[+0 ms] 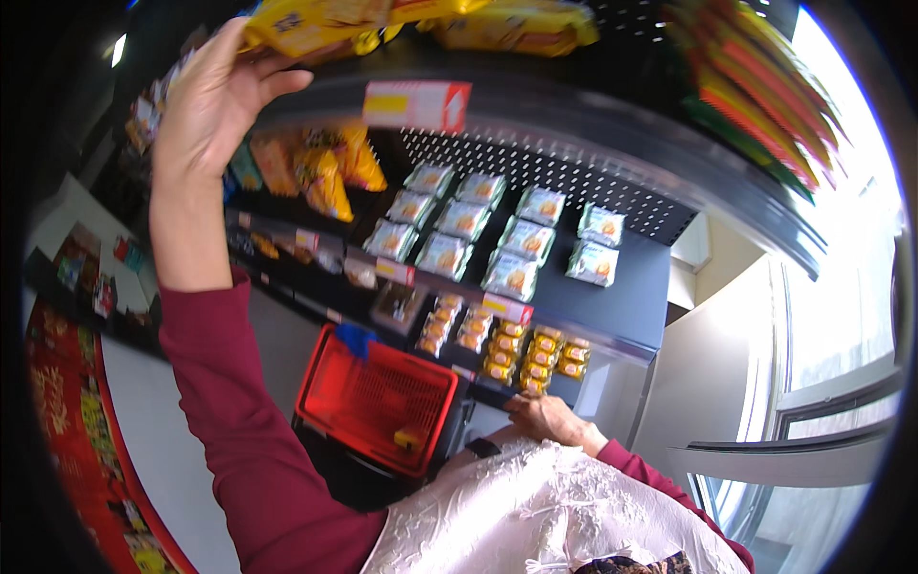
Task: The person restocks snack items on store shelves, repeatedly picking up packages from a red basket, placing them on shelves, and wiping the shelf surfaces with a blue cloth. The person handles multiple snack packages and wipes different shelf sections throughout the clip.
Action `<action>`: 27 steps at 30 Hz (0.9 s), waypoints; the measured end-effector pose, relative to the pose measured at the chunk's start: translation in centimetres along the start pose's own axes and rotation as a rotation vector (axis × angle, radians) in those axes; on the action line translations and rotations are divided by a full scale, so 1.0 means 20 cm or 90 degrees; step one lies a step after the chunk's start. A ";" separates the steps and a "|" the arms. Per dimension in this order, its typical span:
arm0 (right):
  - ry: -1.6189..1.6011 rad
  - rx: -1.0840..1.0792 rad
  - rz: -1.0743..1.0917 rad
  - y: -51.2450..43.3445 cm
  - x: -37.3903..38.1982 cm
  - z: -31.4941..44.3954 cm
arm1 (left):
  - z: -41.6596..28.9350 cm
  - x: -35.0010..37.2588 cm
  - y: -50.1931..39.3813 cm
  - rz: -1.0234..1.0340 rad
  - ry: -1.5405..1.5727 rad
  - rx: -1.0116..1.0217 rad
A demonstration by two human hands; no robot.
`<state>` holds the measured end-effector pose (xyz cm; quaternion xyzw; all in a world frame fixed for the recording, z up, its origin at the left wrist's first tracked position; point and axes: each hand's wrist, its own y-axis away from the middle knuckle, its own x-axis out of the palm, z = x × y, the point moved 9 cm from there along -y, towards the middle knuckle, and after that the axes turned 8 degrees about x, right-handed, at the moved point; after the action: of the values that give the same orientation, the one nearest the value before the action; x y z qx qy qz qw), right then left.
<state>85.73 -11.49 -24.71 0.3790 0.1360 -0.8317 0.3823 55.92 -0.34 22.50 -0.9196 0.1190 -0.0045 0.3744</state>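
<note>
My left hand (222,104) is raised to the upper shelf at a yellow snack packet (308,25). The packet hides some of its fingers, and the thumb sticks out below, so I cannot tell whether it grips the packet. A second yellow packet (516,29) lies to the right on that shelf. Down in front of my body, my right hand (549,420) has its fingers bent near the front of the lower shelf. Close beyond it are rows of small gold-wrapped packs (536,359). Whether this hand holds anything cannot be seen.
The middle shelf (602,305) carries short stacks of pale green-and-white packets (452,255) and yellow bags (326,183). Below stands a red shopping basket (373,409) with a small yellow item and a blue cloth-like piece. A price tag (416,105) projects from the upper shelf edge. Windows stand right.
</note>
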 end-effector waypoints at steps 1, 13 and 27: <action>-0.005 0.008 0.013 0.00 0.01 0.00 | -0.07 0.00 0.12 0.028 0.028 0.033; 0.059 0.062 0.149 -0.14 0.15 0.13 | 0.40 -0.20 2.22 -0.584 -0.175 -0.365; 0.058 0.101 0.113 -0.10 0.23 0.14 | 1.76 0.35 4.03 -0.731 -0.320 -0.963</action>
<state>80.72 -14.07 -26.29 0.4558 0.0529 -0.7848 0.4166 48.79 -33.47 -58.94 -0.8092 -0.4578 0.0876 -0.3577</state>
